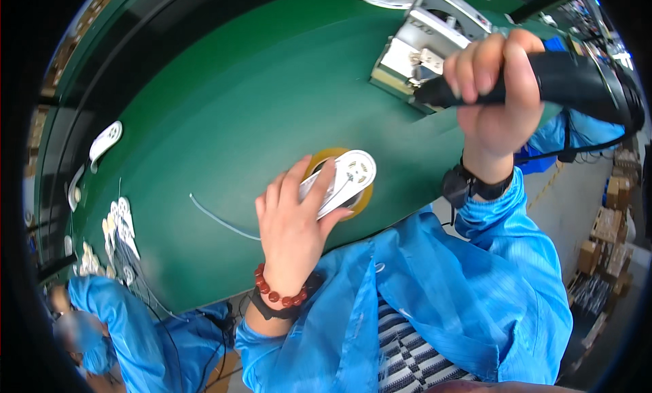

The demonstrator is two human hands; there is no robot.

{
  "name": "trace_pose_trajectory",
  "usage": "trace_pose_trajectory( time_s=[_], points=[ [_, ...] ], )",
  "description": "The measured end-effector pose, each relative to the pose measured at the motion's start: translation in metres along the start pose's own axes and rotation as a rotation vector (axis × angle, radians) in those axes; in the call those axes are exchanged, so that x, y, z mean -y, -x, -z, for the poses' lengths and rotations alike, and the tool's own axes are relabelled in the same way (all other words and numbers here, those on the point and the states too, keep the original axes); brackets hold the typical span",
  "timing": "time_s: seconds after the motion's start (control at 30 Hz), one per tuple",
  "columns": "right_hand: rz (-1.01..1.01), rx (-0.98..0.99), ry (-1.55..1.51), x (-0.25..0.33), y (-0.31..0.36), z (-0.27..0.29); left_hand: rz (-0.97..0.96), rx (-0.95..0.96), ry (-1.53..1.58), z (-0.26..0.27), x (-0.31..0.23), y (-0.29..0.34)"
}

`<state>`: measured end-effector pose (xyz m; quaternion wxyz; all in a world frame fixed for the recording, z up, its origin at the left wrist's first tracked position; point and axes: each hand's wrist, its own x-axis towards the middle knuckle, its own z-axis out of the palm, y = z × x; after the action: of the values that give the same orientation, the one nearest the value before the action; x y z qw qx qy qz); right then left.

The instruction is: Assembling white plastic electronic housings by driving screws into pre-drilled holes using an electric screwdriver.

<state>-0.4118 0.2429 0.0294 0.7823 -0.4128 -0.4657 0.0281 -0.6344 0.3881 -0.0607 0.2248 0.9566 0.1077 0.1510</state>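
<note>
My left hand is closed on a white elongated plastic housing, its round slotted end sticking out past my fingers. The housing rests on a yellow ring that looks like a roll of tape. A thin grey cable trails from under that hand across the table. In my raised right hand is a black electric screwdriver, fingers wrapped round it. Its narrow tip points left, in front of a metal box-shaped device, probably a screw feeder; I cannot tell whether they touch.
A green tabletop spreads beneath my hands. More white housings with cables lie at the left, another white housing farther up. A co-worker in a blue sleeve sits at the lower left. The screwdriver's black cord loops at the right.
</note>
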Motion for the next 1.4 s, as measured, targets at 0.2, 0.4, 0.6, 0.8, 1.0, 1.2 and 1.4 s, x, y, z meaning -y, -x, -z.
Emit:
trace_pose_trajectory(
  time_s=[0.2, 0.4, 0.6, 0.8, 1.0, 1.2, 1.4],
  points=[
    [0.053, -0.181, 0.274, 0.003, 0.001, 0.025, -0.16, -0.091, 0.029, -0.013, 0.002, -0.004],
    [0.039, -0.194, 0.298, 0.002, 0.012, 0.023, -0.181, -0.13, 0.071, -0.014, 0.005, 0.004],
    [0.071, -0.183, 0.338, 0.004, 0.013, 0.023, -0.166, -0.146, 0.105, -0.009, 0.002, 0.009],
    [0.059, -0.186, 0.318, 0.009, 0.013, 0.019, -0.154, -0.162, 0.104, -0.009, 0.003, 0.012],
    [0.022, -0.189, 0.309, 0.013, 0.013, 0.019, -0.155, -0.174, 0.098, -0.006, 0.001, 0.012],
    [-0.071, -0.197, 0.221, 0.02, 0.025, 0.009, -0.162, -0.184, 0.126, -0.001, -0.005, 0.011],
    [-0.099, 0.017, 0.069, 0.05, 0.042, -0.039, -0.147, -0.188, 0.121, 0.006, -0.009, 0.013]
  ],
)
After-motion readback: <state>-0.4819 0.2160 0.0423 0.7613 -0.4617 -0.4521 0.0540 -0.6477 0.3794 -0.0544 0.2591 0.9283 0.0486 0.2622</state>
